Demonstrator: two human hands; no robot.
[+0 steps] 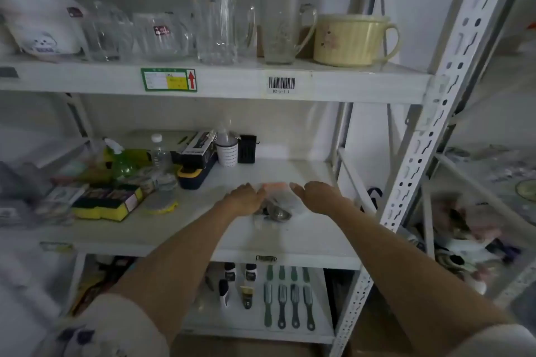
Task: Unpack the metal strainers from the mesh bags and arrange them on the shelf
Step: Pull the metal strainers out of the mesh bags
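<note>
Both hands are stretched over the middle shelf (290, 171), backs up. Left hand (245, 199) and right hand (317, 195) are laid on either side of a mesh bag (278, 193); whether the fingers are closed on it cannot be told. Metal strainers (277, 213) are seen lying between the wrists on the shelf.

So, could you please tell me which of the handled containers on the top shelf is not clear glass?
The cream-yellow plastic cup at the row's right end; the others are clear glass.
</note>
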